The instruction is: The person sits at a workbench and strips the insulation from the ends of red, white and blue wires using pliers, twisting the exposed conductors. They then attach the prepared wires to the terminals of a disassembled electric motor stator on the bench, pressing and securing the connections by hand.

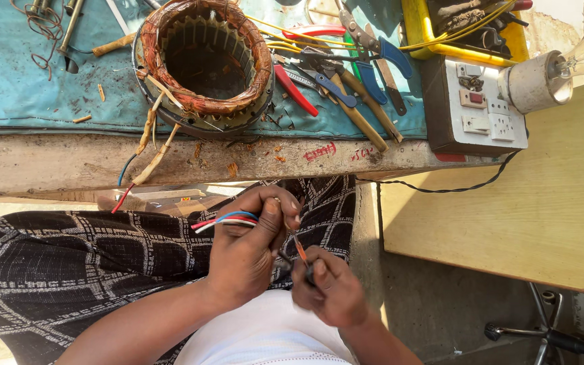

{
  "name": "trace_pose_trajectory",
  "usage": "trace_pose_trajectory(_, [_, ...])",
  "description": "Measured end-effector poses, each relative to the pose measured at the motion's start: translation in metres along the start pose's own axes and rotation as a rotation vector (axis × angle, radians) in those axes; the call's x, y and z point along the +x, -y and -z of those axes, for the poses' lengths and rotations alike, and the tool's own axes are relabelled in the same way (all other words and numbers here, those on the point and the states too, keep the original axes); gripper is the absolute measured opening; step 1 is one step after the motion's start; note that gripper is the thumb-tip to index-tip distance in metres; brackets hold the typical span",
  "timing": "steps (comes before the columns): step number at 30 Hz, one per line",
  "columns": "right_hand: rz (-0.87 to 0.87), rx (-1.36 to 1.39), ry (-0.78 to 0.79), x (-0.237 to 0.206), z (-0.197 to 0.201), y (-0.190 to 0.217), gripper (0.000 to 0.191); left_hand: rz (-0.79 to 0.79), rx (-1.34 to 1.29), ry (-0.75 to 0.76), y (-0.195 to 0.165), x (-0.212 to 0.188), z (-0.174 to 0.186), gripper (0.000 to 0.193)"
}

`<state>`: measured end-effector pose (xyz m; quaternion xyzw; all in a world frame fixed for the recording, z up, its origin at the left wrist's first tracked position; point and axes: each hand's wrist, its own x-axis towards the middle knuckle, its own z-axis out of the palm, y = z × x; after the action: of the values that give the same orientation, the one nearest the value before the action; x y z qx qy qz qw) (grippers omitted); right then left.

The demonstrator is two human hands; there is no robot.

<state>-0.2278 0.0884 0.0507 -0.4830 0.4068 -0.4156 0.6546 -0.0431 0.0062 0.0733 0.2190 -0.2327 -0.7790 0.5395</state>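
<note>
Red, blue, white insulated wires [228, 220] gripped in my left hand [248, 247], fingers curled tight round bundle, over lap at frame centre. My right hand [329, 287], at 4 o'clock of left, pinches thin orange-tipped tool [300, 251] closed between fingers, tip touching wire ends. Copper-wound stator [204, 64] on blue mat [21, 88] at 12 o'clock; pliers [346, 67] at 1 o'clock; switch board [478, 105] at 2 o'clock.

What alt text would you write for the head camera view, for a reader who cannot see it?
Seen from above, a person's left hand holds a bundle of red, blue and white wires while the right hand works a thin orange-tipped tool at their ends. Beyond the lap, a workbench carries a copper-wound motor stator, pliers and a switch board.
</note>
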Motion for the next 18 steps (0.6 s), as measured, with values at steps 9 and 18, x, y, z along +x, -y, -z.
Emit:
trace_pose_trajectory(9, [0.423, -0.945, -0.343, -0.019, 0.005, -0.038, 0.024, -0.180, -0.043, -0.018, -0.033, 0.002, -0.008, 0.021])
trace_pose_trajectory(18, [0.402, -0.609, -0.596, 0.009, 0.025, 0.002, 0.026, -0.236, 0.282, 0.078, -0.046, 0.006, -0.002, 0.024])
